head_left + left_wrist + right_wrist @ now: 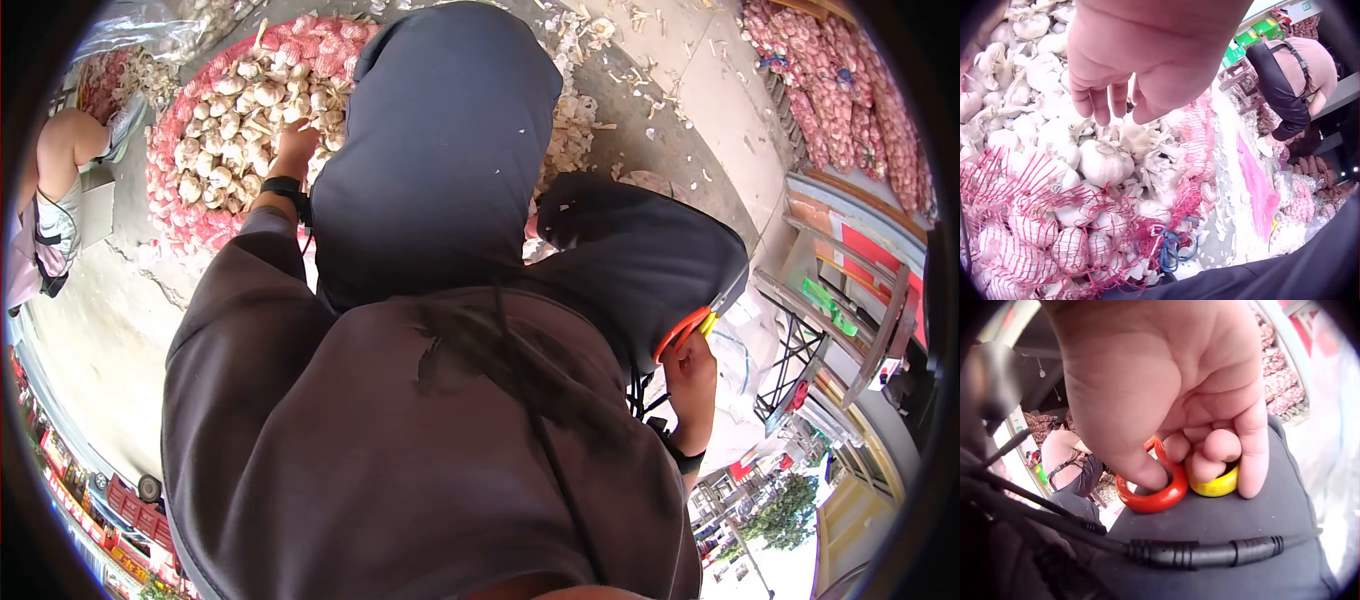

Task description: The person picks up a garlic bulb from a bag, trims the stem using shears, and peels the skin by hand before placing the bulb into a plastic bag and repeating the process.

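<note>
My left hand (297,145) reaches over a heap of white garlic bulbs (225,150) in an opened red mesh sack (165,190). In the left wrist view its fingers (1100,109) hang loosely, with the tips right at a garlic bulb (1105,162) and some papery skins. My right hand (692,375) holds scissors at my right thigh. In the right wrist view, the thumb goes through the red handle loop (1154,501) and fingers are curled through the yellow handle loop (1216,485). In the head view, the scissors' blades (722,300) point forward along the dark trouser leg.
Blue string (1175,247) is tied at the sack's edge. Garlic skins and stalks (575,130) litter the floor between and beyond my legs. Full mesh sacks (840,90) are stacked at the far right. Another person (1297,81) bends over nearby; someone's bare knee (70,145) shows at left.
</note>
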Demonstrator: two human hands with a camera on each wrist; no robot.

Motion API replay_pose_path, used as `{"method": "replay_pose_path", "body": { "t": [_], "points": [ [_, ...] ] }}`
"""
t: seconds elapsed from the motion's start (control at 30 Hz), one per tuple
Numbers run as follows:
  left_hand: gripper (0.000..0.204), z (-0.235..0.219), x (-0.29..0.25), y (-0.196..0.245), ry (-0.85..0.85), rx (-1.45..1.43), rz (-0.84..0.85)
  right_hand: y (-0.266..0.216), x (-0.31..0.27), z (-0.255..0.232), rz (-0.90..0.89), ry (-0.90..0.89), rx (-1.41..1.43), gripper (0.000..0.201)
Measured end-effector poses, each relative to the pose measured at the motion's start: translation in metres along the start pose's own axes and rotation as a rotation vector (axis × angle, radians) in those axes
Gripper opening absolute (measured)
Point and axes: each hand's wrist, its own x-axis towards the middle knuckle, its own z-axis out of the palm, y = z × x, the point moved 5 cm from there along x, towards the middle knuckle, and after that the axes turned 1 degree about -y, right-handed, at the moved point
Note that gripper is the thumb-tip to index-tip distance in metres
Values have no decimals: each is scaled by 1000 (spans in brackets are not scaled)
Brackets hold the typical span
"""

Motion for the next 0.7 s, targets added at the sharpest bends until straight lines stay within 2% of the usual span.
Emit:
{"method": "replay_pose_path", "body": {
  "t": [0.07,0.13,0.17,0.2,0.23,0.27,0.33,0.37,0.47,0.5,0.53,0.57,0.6,0.67,0.7],
  "points": [
    [60,10,9,-14,17,57,86,9,2,0,28,24,55,19],
    [66,25,-22,17,66,124,162,-5,5,-1,-4,55,2,24],
    [74,29,-18,21,64,233,176,-5,6,-1,4,54,-33,25],
    [74,30,-13,23,120,321,153,-4,6,0,14,54,-66,26],
    [75,30,-8,25,175,411,130,2,4,1,-3,50,-90,18],
    [76,31,-3,27,229,500,107,-2,5,1,-18,139,-89,19],
    [72,34,3,27,260,453,142,-11,2,0,-47,308,-94,25],
    [70,34,-2,35,267,424,154,-2,1,0,-11,306,-96,47],
    [61,29,-17,56,349,358,284,10,-1,-4,62,430,-57,61],
    [60,24,-23,63,354,295,328,21,2,-3,68,390,-78,68],
    [59,22,-26,71,359,231,374,15,4,-5,85,352,-87,67],
    [54,15,-12,76,331,101,479,8,7,-9,103,317,-93,66],
    [41,9,2,84,193,-59,471,2,10,-12,122,283,-99,64],
    [27,-5,-32,145,34,-243,470,4,12,-15,103,283,-31,59],
    [25,-10,-42,175,-42,-370,545,9,14,-16,77,275,0,59]
  ]
}}
